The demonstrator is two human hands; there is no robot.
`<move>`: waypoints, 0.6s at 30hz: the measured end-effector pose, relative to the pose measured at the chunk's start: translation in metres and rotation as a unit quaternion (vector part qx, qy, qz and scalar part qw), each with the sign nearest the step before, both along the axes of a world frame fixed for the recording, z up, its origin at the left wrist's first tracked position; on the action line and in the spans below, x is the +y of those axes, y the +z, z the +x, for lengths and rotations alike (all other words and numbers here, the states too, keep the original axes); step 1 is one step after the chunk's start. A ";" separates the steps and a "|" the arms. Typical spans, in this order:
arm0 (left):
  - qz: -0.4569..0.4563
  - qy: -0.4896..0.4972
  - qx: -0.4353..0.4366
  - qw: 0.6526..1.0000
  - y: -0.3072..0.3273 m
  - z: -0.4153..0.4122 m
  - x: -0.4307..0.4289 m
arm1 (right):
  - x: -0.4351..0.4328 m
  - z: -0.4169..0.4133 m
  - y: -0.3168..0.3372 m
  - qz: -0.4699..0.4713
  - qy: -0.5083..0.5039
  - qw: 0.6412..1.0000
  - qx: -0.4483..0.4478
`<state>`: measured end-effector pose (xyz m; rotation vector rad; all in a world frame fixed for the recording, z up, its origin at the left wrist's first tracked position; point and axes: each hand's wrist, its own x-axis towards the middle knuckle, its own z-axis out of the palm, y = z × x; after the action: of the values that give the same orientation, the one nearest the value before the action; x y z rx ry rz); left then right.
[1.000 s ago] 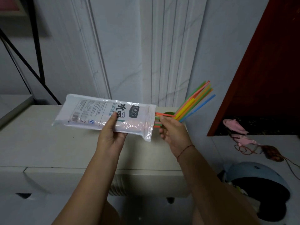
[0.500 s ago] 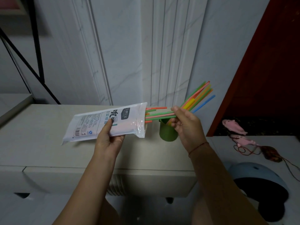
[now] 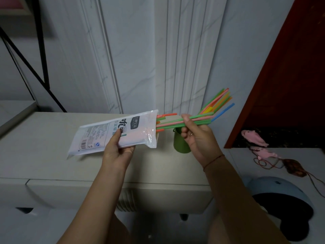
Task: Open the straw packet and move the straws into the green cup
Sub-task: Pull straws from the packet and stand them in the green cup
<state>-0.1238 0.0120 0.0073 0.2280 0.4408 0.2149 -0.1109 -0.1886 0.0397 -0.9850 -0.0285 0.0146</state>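
Head view: the left hand grips the straw packet at 9 o'clock of the green cup. The right hand pinches a few straws, drawn farther out than a second ago and probably almost free. The stored straws lean from the cup toward 1 o'clock.

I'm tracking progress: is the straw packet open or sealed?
Open. Straws poke out of the packet at its right end; the right hand pinches several, the left hand grips it.
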 end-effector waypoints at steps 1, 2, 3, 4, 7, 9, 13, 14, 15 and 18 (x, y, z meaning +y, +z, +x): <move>-0.001 -0.005 0.001 1.000 0.000 0.000 -0.004 | 0.005 -0.001 -0.002 -0.012 0.010 1.000 0.000; -0.003 -0.009 0.003 1.000 0.000 0.000 -0.008 | 0.009 -0.002 -0.004 -0.022 0.016 1.000 -0.003; -0.008 -0.012 0.004 1.000 0.000 0.000 -0.011 | 0.013 -0.003 -0.006 -0.030 0.017 0.999 -0.006; -0.011 -0.013 0.004 1.000 -0.001 -0.001 -0.012 | 0.014 -0.003 -0.007 -0.038 0.015 0.999 -0.009; -0.014 -0.013 0.006 1.000 -0.001 -0.001 -0.011 | 0.011 -0.002 -0.006 -0.056 -0.009 0.998 -0.014; -0.013 -0.010 0.009 1.000 -0.001 -0.002 -0.008 | 0.006 0.000 -0.003 -0.060 -0.027 0.998 -0.019; -0.018 0.000 0.016 1.000 -0.004 -0.001 0.001 | -0.011 0.008 0.007 -0.090 -0.061 0.994 -0.032; -0.018 0.002 0.017 1.000 -0.005 0.000 0.004 | -0.017 0.010 0.010 -0.097 -0.067 0.992 -0.036; -0.019 0.003 0.017 1.000 -0.006 0.000 0.007 | -0.023 0.012 0.014 -0.101 -0.072 0.991 -0.041; -0.010 0.010 0.025 1.000 -0.009 0.001 0.017 | -0.042 0.015 0.026 -0.108 -0.083 0.989 -0.053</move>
<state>-0.1228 0.0287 -0.0014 0.2094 0.4942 0.2252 -0.0956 -0.2310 0.0655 -1.2012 -0.0434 -0.1912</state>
